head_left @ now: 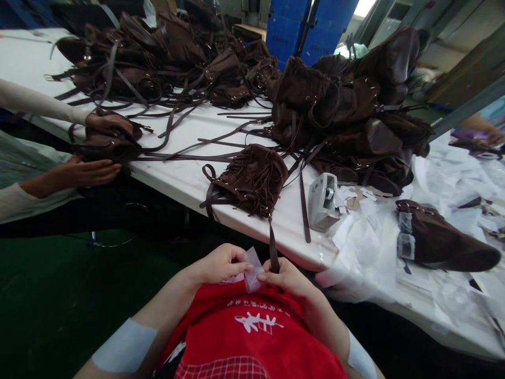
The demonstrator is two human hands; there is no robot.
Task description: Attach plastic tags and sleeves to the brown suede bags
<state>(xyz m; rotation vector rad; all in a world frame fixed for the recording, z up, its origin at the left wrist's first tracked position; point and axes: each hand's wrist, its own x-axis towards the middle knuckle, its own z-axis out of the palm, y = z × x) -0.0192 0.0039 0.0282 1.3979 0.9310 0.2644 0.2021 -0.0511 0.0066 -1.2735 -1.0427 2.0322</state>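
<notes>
Close to my red apron, my left hand (232, 264) pinches a small translucent white sheet (253, 271) between thumb and fingers. My right hand (284, 273) is closed at the sheet's other side, and a dark brown strap (273, 243) runs down into its fingers. That strap leads up to a brown fringed bag (256, 179) lying at the table's near edge. Whether the sheet is wrapped around the strap end or only beside it, I cannot tell.
A co-worker's hands (94, 171) hold another brown bag at the left. Piles of brown bags (335, 105) cover the white table (236, 221). A grey tape dispenser (324, 202), crumpled plastic film (366, 263) and a brown bag with clear wraps (445, 242) lie to the right.
</notes>
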